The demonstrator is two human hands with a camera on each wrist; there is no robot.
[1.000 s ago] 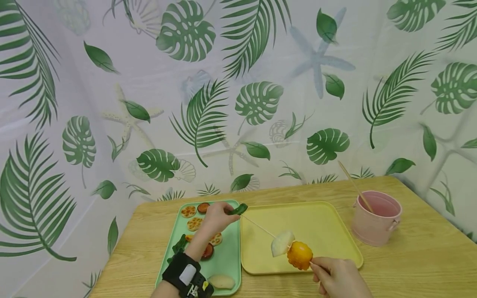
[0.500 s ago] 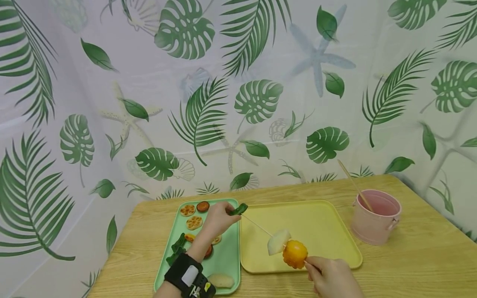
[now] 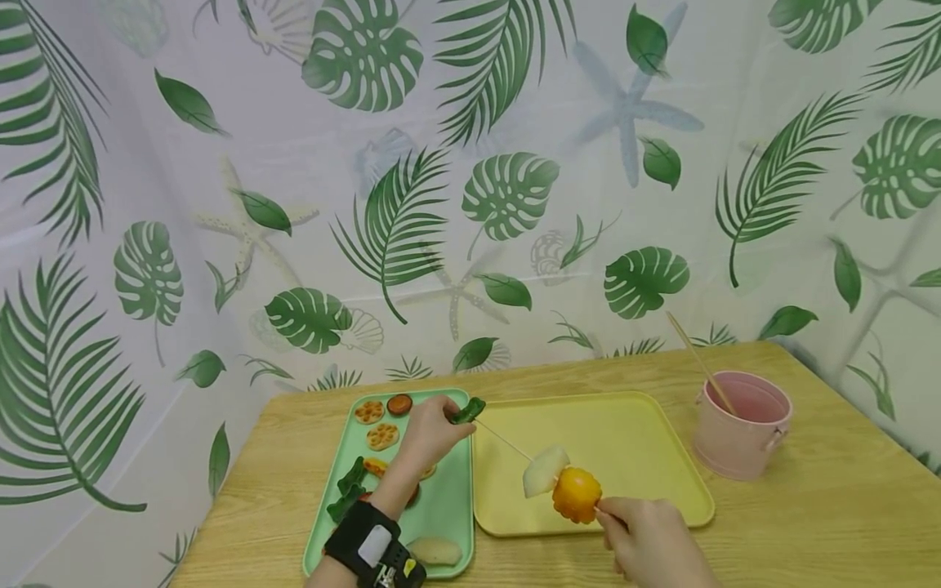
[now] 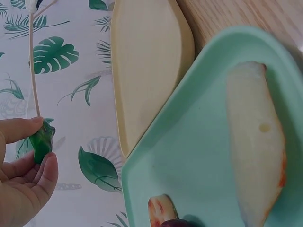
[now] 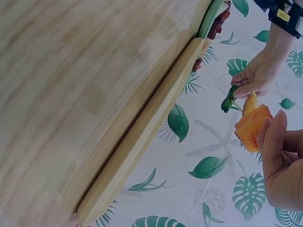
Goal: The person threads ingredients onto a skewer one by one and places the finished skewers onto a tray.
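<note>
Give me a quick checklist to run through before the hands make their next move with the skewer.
1. Right hand holding the skewer: ok, pinching it right beside the orange piece.
2. Left hand holding the green piece: ok, pinched in its grip.
3. Skewer's far end meeting the green piece: ok, they meet in the left wrist view.
4. Green piece pierced right through: cannot tell, the tip is hidden.
5. White piece and orange piece on the skewer: ok, white nearer the left hand.
6. Pink bucket upright: ok, a spare stick leans in it.
</note>
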